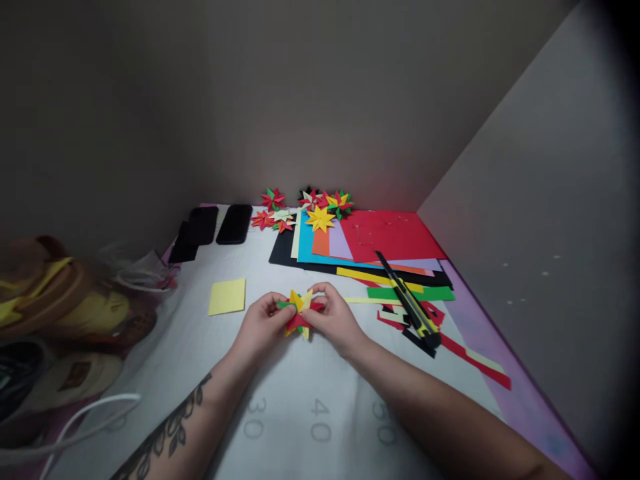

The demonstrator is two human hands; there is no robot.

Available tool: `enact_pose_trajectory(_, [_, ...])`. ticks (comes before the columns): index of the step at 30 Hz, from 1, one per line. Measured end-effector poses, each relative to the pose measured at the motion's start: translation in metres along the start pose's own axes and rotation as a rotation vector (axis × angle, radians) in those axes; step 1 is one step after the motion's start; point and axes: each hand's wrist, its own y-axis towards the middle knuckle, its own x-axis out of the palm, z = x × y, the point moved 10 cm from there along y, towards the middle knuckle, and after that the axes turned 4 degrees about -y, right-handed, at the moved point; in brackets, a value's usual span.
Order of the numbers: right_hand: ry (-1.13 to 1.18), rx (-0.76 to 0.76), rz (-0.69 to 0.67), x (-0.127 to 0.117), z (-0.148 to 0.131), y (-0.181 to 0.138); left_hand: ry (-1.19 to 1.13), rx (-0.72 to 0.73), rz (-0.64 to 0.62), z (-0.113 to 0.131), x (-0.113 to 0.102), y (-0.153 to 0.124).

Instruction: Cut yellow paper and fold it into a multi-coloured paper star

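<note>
Between my two hands is a folded paper star (301, 320) with yellow, pale yellow, red and green points, held above the white mat. My left hand (267, 316) pinches its left side, thumb on the green and yellow folds. On the other side my right hand (332, 317) grips the red points, its thumb pressed near the star's middle. The fingers behind the star are partly hidden. To the left of my left hand lies a yellow sticky note pad (227, 297). Right of my right hand are paper strips (410, 293) in green, yellow and red.
A utility knife (409, 300) lies across the strips and red scraps. Behind them are stacked coloured paper sheets (395, 237) and several finished paper stars (321, 219). Two dark phones (235, 225) rest at the back left. Caps (75, 380) and a white cable (95, 403) crowd the left edge.
</note>
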Motion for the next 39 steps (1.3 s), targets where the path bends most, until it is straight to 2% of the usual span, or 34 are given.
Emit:
enact_pose_trajectory(5, [-0.041,-0.026,0.042,-0.003,0.001,-0.001,0.115,0.011,-0.098,0.003,0.008,-0.002])
enact_pose_trajectory(10, [0.021,-0.046,0.055,-0.005,-0.004,-0.003,0.147,-0.039,-0.138,-0.002,0.012,-0.003])
enact_pose_trajectory(14, [0.169,-0.029,0.024,-0.004,-0.004,-0.003,0.035,-0.049,-0.074,-0.003,0.007,-0.002])
enact_pose_trajectory(18, [0.184,-0.038,0.032,-0.004,-0.003,-0.001,-0.020,0.015,-0.016,0.001,0.002,-0.001])
enact_pose_trajectory(23, [0.080,-0.047,0.094,-0.007,-0.001,0.001,0.050,0.048,-0.039,0.004,0.004,-0.001])
enact_pose_trajectory(27, [0.051,-0.036,0.088,-0.006,0.001,0.001,0.137,0.070,-0.022,0.010,0.002,-0.001])
enact_pose_trajectory(31, [0.061,-0.036,0.101,-0.008,-0.001,-0.001,0.239,0.043,-0.060,0.009,0.006,0.000])
enact_pose_trajectory(39, [0.086,-0.126,0.016,0.005,-0.011,-0.003,-0.022,0.046,-0.003,0.002,0.000,0.001])
